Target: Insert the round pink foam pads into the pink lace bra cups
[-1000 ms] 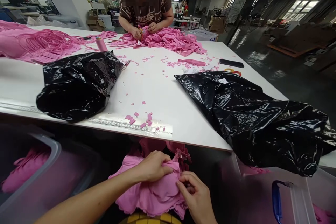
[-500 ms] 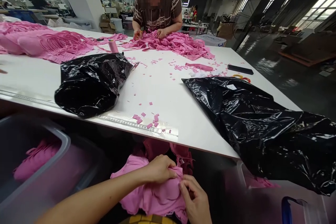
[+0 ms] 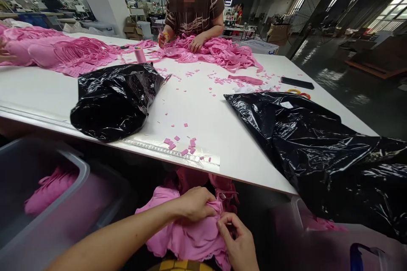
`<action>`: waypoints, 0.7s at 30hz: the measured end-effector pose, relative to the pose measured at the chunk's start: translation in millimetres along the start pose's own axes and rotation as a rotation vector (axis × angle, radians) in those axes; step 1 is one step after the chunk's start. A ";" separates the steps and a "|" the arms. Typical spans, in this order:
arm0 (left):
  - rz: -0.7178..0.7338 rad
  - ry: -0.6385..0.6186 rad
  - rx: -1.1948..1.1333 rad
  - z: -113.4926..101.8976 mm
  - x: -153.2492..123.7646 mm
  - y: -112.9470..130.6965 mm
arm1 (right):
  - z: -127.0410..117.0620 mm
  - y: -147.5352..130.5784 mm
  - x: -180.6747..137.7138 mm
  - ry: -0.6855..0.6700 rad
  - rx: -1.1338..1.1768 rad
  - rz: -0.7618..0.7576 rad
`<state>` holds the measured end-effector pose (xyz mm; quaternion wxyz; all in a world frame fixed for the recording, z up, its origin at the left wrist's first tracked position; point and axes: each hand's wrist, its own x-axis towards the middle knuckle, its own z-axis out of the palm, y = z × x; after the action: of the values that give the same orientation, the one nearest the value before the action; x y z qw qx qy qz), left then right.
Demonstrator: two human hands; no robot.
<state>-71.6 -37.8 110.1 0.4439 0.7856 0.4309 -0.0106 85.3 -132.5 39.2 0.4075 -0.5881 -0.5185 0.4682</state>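
Note:
A pink bra (image 3: 193, 237) is bunched up below the table edge, close to my body, with a moulded cup and gathered cloth showing. My left hand (image 3: 197, 204) is closed on its upper edge, the fingertips partly buried in the fabric. At the bra's right side, my right hand (image 3: 238, 237) pinches the edge between thumb and forefinger, the other fingers curled. The two hands are a short way apart on the same piece. Darker pink bras (image 3: 190, 178) hang behind it, under the tabletop.
The white table (image 3: 197, 106) bears black plastic bags (image 3: 111, 106), pink scraps (image 3: 171, 144), a thread cone (image 3: 140, 54) and heaped pink garments (image 3: 73, 53). Across it, a co-worker (image 3: 193, 12) handles pink pieces. Plastic bins (image 3: 84, 169) flank me, and another person's hand (image 3: 4, 53) shows far left.
The view has shifted slightly, so the table and bags appear a little further right. My hands keep their hold on the bra, nearly unmoved. Another person's hand at far left now reaches the garment pile.

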 end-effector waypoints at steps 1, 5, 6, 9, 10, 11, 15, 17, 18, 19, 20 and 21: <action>-0.004 -0.017 -0.039 -0.4 0.9 -2.5 | -1.4 -1.3 1.2 -0.024 0.030 0.040; 0.019 -0.042 0.022 5.4 5.1 -7.7 | -3.0 -2.5 5.4 -0.073 0.087 0.119; 0.019 -0.029 0.048 8.1 6.5 -7.5 | -3.2 -0.9 6.1 -0.082 0.110 0.132; -0.025 -0.009 0.052 12.6 9.9 -5.3 | -6.2 7.4 8.2 -0.117 0.233 0.203; -0.038 -0.011 0.046 11.5 9.7 -5.2 | -8.5 10.4 9.0 -0.118 0.266 0.224; -0.044 -0.007 0.037 9.1 8.2 -6.0 | -11.5 13.2 9.9 -0.113 0.289 0.240; -0.049 0.077 -0.005 -7.9 -12.3 -25.0 | -28.7 21.7 14.7 -0.120 0.293 0.287; -0.082 0.071 0.040 -15.3 -27.1 -43.2 | -37.5 25.4 18.4 -0.166 0.241 0.270; -0.104 0.057 0.079 -17.9 -34.0 -52.8 | -41.3 26.5 21.1 -0.174 0.185 0.241; -0.127 0.041 0.117 -19.7 -40.1 -61.9 | -44.5 26.4 24.6 -0.167 0.107 0.200; -0.151 0.023 0.143 -20.8 -45.0 -69.8 | -46.9 24.8 29.0 -0.150 0.008 0.152; -0.171 0.007 0.157 -21.3 -48.7 -76.2 | -48.6 21.2 34.2 -0.136 -0.099 0.097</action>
<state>-162.3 -37.3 90.0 0.3769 0.7784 0.4958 -0.0796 138.2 -100.9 25.6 0.3186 -0.5988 -0.5383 0.5002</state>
